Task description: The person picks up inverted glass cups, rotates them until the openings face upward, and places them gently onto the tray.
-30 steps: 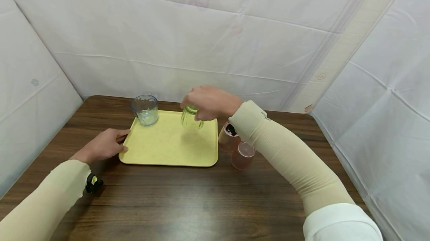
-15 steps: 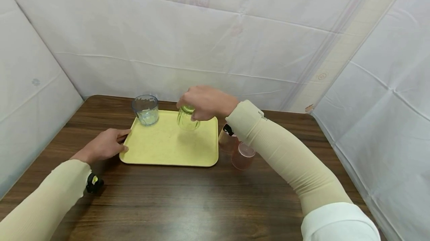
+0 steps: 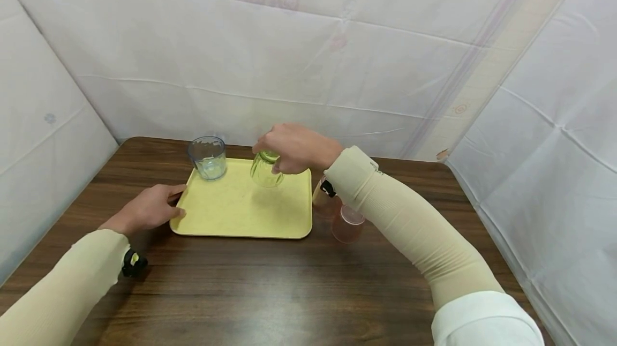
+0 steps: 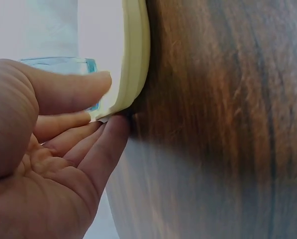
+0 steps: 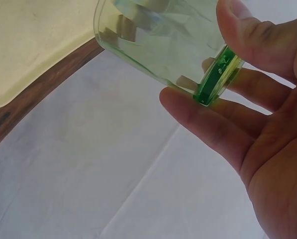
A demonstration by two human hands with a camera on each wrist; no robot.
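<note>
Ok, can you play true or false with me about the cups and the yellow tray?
1. The right hand holds a green cup above the yellow tray. True.
2. The green cup is the right way up. False: its open mouth points down and the fingers grip its thick base.
3. The left hand pinches the near left corner of the tray. True.
4. A blue cup stands at the tray's far left corner. True.
5. The two pink cups sit on the tray. False: they stand on the wooden table, right of the tray.
</note>
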